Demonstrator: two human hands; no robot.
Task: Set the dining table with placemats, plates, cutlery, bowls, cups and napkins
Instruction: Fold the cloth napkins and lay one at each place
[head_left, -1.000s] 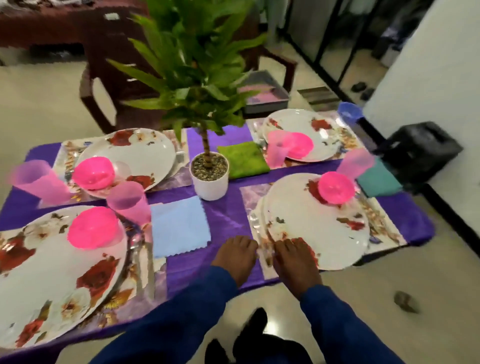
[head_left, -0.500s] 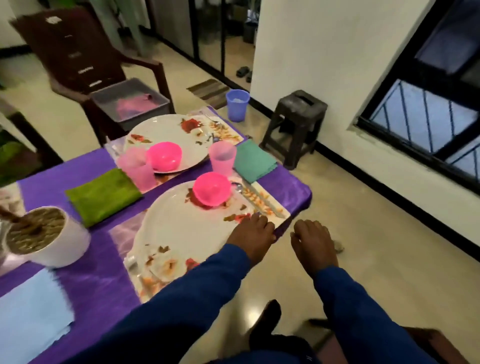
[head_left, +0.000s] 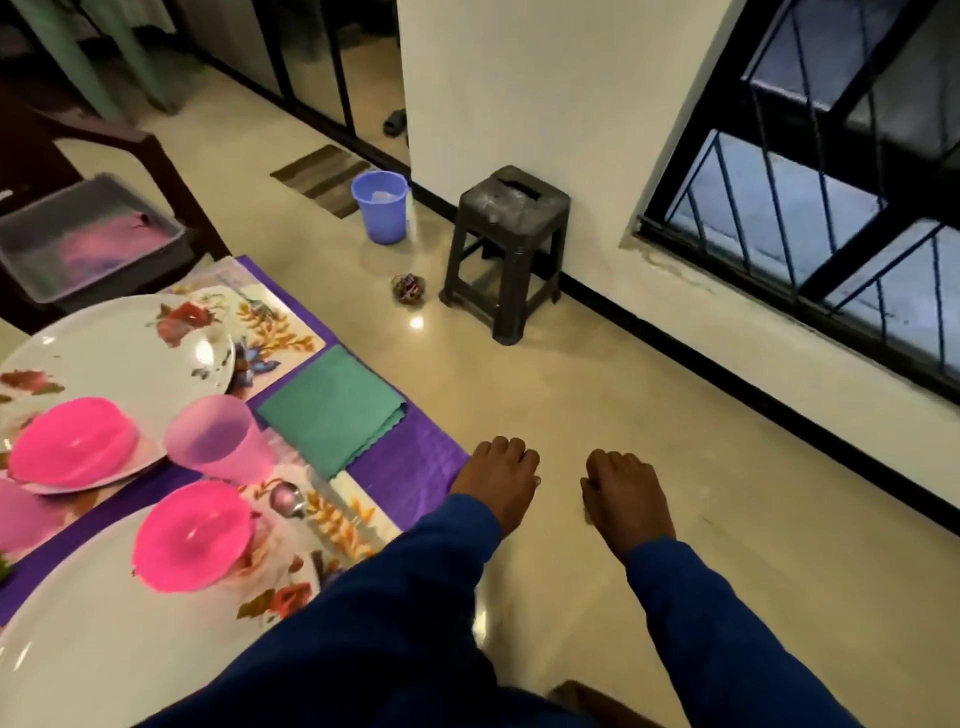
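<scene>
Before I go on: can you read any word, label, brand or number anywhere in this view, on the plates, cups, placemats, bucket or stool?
None: no readable text shows anywhere.
The plates and placemats carry only flower and leaf prints.
The pink cup, pink bowls, green napkin, blue bucket and dark stool show no label or mark.

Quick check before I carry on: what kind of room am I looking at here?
Most likely a home dining area: a table with a purple cloth laid with floral plates and pink bowls, a plastic stool by the wall, and a barred window.
</scene>
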